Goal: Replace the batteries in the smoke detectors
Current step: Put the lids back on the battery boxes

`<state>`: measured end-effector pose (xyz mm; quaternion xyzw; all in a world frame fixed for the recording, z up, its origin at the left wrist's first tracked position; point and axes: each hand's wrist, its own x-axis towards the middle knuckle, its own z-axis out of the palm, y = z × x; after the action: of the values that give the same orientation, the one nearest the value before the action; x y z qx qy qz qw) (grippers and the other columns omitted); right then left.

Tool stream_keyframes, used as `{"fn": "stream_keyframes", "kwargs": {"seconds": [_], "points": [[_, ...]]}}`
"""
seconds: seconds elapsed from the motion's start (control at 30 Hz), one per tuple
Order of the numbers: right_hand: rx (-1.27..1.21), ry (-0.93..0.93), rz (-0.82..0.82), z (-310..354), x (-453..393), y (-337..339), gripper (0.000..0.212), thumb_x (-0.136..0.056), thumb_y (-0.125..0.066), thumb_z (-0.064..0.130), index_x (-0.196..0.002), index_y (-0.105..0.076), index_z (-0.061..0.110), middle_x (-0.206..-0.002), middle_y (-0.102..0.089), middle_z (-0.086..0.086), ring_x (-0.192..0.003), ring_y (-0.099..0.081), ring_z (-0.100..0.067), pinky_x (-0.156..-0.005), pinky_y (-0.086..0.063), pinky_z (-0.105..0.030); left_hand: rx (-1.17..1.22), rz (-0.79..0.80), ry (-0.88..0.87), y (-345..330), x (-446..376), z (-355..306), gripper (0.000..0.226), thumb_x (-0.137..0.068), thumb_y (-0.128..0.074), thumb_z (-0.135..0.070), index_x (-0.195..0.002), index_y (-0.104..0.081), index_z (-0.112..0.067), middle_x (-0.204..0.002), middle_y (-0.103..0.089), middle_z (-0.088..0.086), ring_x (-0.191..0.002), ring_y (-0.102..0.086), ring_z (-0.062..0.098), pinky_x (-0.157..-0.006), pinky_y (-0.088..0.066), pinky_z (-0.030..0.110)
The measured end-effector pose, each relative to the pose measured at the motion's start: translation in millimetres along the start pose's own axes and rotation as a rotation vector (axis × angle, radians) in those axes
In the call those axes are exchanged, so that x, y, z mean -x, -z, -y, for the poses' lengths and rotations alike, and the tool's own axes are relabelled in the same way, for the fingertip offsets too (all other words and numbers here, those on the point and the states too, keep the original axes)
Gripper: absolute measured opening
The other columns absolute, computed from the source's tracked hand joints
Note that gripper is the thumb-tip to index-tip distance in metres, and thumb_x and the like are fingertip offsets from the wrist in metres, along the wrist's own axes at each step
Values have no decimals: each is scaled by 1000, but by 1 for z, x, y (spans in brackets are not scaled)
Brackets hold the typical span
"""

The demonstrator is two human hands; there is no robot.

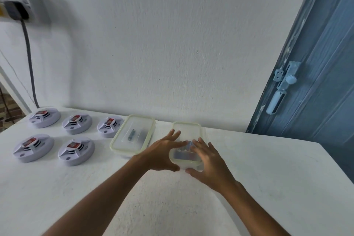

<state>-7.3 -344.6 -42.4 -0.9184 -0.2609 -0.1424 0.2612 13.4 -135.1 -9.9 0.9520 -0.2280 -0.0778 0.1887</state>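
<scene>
Several white round smoke detectors lie back-up on the white table in two rows at the left, each showing a red battery; the nearest one (76, 151) is front middle-left. Two clear plastic boxes with pale lids stand beside them. The left box (132, 136) holds a small metal item. Both hands rest on the right box (186, 132), which holds blurred dark items. My left hand (162, 152) grips its left side, fingers spread over the lid, thumb at the near corner. My right hand (207, 159) grips its right side the same way.
The white table (268, 178) butts against a white wall. A blue door (316, 82) with a bolt latch stands at the right, beyond the table's right edge. A grey cable (28, 59) hangs from a wall socket at the upper left.
</scene>
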Motion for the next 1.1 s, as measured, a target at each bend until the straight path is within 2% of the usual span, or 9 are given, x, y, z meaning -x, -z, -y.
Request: {"fn": "stream_keyframes", "kwargs": {"seconds": [0.13,0.33,0.47,0.53,0.6,0.7,0.83,0.97,1.1], "points": [[39,-35,-89,3,-1,-5,69,-81,-53,66,-126,-62,13,-133,-60,-2,-124,-56,-23,-107,-38,-45,-81,-69,-26,-3,2,-3,91,-74,-79,-43,-150,-30,-29,-161,-11,4,-149,0,19,-116,-23,45],[-14,-66,-2,1,-7,4,79,-76,-45,79,-124,-62,18,-133,-59,5,-125,-51,-10,-114,-26,-38,-24,-46,-28,-2,5,-7,77,-80,-76,-33,-146,-37,-29,-161,-10,3,-149,3,18,-118,-18,40],[-54,-112,-41,2,-26,20,63,-85,-38,67,-107,-69,17,-113,-67,6,-104,-56,-7,-104,-40,-40,14,-18,-83,6,7,-7,68,-82,-71,-6,-138,-48,-36,-161,-13,-3,-148,7,16,-118,-13,37],[9,-143,-17,-6,-34,21,51,-91,-46,52,-119,-65,14,-129,-61,0,-122,-52,-16,-109,-34,-40,28,-21,-76,11,9,-4,70,-82,-58,10,-135,-52,-36,-161,-10,-5,-148,13,17,-119,-9,43],[79,-188,98,-15,-38,24,51,-96,-46,47,-138,-50,18,-153,-37,-1,-144,-26,-22,-119,-18,-44,19,-54,-77,15,8,-6,70,-82,-45,15,-131,-57,-34,-161,-10,-4,-147,16,16,-121,-7,47],[94,-232,306,-21,-38,31,87,-82,-12,79,-152,-22,29,-162,-7,4,-150,1,-19,-119,2,-47,-40,-95,-74,18,6,-20,45,-93,-43,-6,-127,-62,-28,-160,-16,0,-149,9,18,-121,-6,44],[127,-289,350,-18,-33,40,115,-59,12,90,-152,-22,31,-162,-9,4,-148,-11,-20,-119,-1,-47,-107,-111,42,13,10,-30,46,-95,-44,-52,-132,-59,-27,-158,-26,1,-150,-3,17,-120,-7,41],[271,-270,367,-5,-30,50,106,-68,-14,90,-150,-28,26,-156,-23,-3,-138,-30,-26,-113,-27,-41,-186,-61,102,10,14,-21,80,-81,-49,-73,-146,-39,-28,-160,-18,0,-150,-4,19,-119,-9,43],[251,-249,474,-4,-31,49,118,-58,-59,85,-149,-21,20,-160,-1,-3,-148,8,-28,-119,-14,-45,-86,-45,102,10,14,-15,84,-78,-66,-62,-147,-36,-26,-161,-18,-1,-149,-6,17,-117,-20,43]]}}
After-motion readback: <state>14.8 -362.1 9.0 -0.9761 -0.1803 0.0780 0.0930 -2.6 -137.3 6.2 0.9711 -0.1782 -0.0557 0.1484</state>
